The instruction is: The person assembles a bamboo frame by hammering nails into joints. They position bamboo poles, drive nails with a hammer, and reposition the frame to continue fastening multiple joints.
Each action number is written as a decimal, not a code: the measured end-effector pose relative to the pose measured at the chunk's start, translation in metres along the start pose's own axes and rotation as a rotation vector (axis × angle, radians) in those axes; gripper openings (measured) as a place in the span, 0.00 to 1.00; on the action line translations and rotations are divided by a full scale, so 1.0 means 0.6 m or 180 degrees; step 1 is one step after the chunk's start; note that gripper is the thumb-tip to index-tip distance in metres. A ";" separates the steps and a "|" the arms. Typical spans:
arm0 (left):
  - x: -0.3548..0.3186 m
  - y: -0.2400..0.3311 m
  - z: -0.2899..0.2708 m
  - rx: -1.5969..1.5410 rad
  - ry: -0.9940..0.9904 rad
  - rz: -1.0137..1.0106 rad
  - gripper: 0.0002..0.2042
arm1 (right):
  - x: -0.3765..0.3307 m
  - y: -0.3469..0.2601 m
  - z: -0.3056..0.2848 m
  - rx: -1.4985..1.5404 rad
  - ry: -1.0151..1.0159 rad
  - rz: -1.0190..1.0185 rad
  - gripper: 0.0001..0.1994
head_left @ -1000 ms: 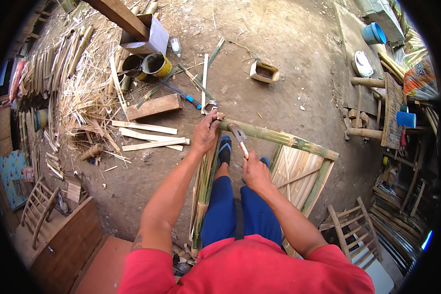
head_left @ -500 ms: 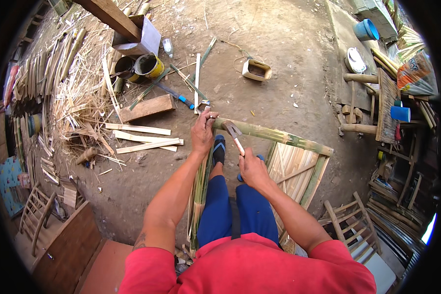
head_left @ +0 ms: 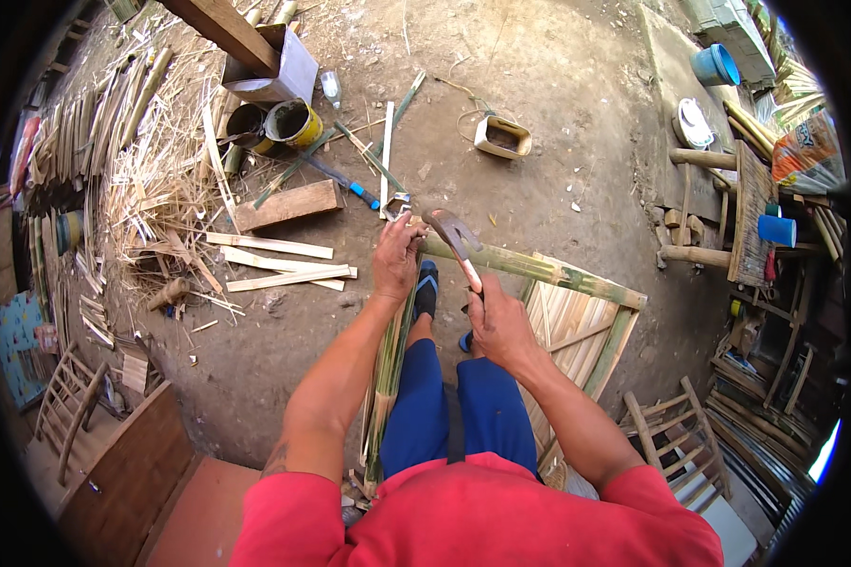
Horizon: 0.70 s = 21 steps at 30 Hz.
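My right hand is closed around the pale handle of a claw hammer. The hammer's head is raised near the left end of a green bamboo pole, the far side of a bamboo frame. At that corner my left hand is closed on the frame, its fingertips bunched at the pole's end. Whether a nail is between them is too small to tell. Another bamboo side runs back toward me past my left leg. Pale slats form a panel on the right part of the frame.
On the ground to the left lie a wood block, pale bamboo strips and a heap of shavings. Beyond stand a yellow bucket and a cut-open container. A bamboo bench stands at right, with a blue cup.
The hammer has risen off the bamboo pole, and my right hand has shifted slightly right and nearer to me. My left hand stays at the corner, its fingers slightly changed.
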<state>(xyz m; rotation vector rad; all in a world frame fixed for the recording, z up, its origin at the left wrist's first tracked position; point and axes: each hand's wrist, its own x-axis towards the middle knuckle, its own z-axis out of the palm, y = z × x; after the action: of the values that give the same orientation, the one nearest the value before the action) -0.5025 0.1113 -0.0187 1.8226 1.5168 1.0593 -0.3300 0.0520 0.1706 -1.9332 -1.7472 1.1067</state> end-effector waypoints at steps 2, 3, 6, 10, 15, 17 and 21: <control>-0.002 0.000 -0.002 0.0000 0.0053 0.0140 0.08 | -0.015 -0.002 -0.014 0.0203 0.0440 -0.0622 0.13; -0.003 0.000 -0.004 -0.0001 -0.0107 -0.0031 0.08 | -0.022 0.002 -0.019 0.0242 0.0718 -0.1129 0.13; -0.005 -0.006 -0.010 -0.0116 -0.0218 0.0002 0.07 | -0.021 0.032 -0.001 -0.0184 0.0032 -0.0444 0.14; -0.002 -0.013 -0.013 0.0081 -0.0540 -0.0006 0.09 | 0.051 0.099 0.067 -0.0278 -0.0107 0.0306 0.18; 0.006 -0.025 -0.043 -0.0574 -0.0891 -0.0337 0.18 | 0.121 0.118 0.113 -0.0354 -0.0092 0.0374 0.26; 0.007 -0.031 -0.065 -0.0727 -0.0962 -0.0647 0.23 | 0.139 0.108 0.120 -0.0591 -0.0322 0.0498 0.25; -0.006 -0.036 -0.102 -0.0841 -0.1134 -0.1058 0.32 | 0.152 0.091 0.127 -0.0780 -0.0413 0.0649 0.24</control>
<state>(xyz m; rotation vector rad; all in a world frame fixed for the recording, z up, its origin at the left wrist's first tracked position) -0.5657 0.1075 -0.0033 1.4252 1.3325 0.6940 -0.3491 0.1065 0.0533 -2.2755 -1.8615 1.1542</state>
